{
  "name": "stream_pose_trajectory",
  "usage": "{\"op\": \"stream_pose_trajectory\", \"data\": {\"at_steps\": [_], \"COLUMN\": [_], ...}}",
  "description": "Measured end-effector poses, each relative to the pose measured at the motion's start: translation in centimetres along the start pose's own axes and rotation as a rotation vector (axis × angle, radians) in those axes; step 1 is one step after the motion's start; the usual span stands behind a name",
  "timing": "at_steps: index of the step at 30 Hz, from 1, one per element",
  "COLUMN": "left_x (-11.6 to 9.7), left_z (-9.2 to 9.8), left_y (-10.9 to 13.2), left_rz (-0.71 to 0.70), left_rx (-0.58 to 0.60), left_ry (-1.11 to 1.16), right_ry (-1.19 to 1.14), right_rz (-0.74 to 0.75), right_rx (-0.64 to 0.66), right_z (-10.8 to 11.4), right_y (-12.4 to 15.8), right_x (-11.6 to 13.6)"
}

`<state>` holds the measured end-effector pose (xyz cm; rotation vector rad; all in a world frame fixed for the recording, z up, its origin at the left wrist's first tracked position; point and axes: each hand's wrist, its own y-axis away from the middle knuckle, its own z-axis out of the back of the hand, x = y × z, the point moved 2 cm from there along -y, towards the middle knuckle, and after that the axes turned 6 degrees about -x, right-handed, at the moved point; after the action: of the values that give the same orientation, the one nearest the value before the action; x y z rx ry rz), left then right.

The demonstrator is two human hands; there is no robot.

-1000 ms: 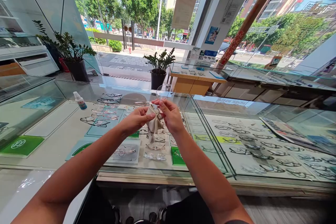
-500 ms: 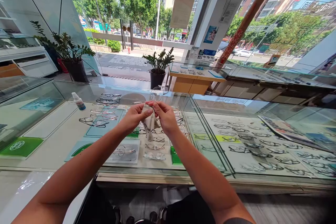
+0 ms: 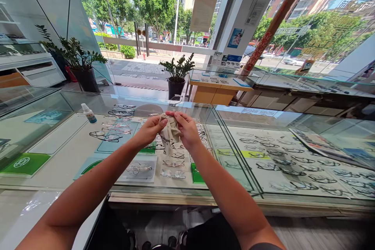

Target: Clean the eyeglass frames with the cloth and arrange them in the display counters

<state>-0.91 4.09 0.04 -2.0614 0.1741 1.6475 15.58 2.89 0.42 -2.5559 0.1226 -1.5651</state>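
Note:
A beige cleaning cloth (image 3: pixel 170 134) with dark print hangs from between my two hands, above the glass counter. My left hand (image 3: pixel 149 129) is closed, its thumb and fingers pinching the cloth. From the other side my right hand (image 3: pixel 187 128) also grips the cloth, fingers bent round its upper edge. Just beyond the fingertips shows the thin round rim of a pair of glasses (image 3: pixel 175 100), partly hidden by the hands and cloth. Where the fingers meet the frame cannot be made out. Under the hands, rows of glasses lie in the display case.
A small spray bottle (image 3: pixel 88 113) stands on the glass counter (image 3: pixel 70 172) to the left. Dark-framed glasses (image 3: pixel 105 136) lie near it. On the right is a second case with several frames and a magazine (image 3: pixel 316 142). Beyond the counter stands a potted plant (image 3: pixel 176 74).
The cloth has spread wider between my hands and its folds have shifted. Less of the round rim shows beyond the fingers. My right hand has turned slightly.

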Motion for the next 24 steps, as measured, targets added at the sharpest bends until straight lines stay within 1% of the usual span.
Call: {"op": "stream_pose_trajectory", "data": {"at_steps": [3,6,11,15,18,21,24], "left_x": [-0.1,-0.1,0.0,0.0,-0.3,-0.4,-0.3], "left_z": [-0.1,-0.2,-0.6,-0.8,-0.4,0.3,1.1], "left_y": [0.1,0.2,0.4,0.3,0.0,-0.3,-0.7], "left_rz": [0.026,0.007,-0.076,-0.070,-0.095,-0.124,-0.112], "left_rx": [0.038,-0.016,-0.117,-0.107,-0.111,-0.162,-0.215], "left_ry": [0.003,-0.030,-0.097,-0.077,-0.117,-0.186,-0.160], "right_ry": [-0.003,0.030,0.021,0.010,0.038,0.063,0.092], "right_rz": [0.013,0.022,0.033,0.019,0.036,0.082,0.169], "right_rx": [0.010,0.031,0.049,0.049,0.027,0.026,0.019], "right_z": [0.2,0.1,-0.4,-0.3,0.1,0.6,1.0], "right_y": [-0.3,-0.2,0.1,0.0,-0.3,-0.5,-0.7], "right_x": [0.0,0.0,-0.1,-0.3,-0.1,0.5,1.4]}}
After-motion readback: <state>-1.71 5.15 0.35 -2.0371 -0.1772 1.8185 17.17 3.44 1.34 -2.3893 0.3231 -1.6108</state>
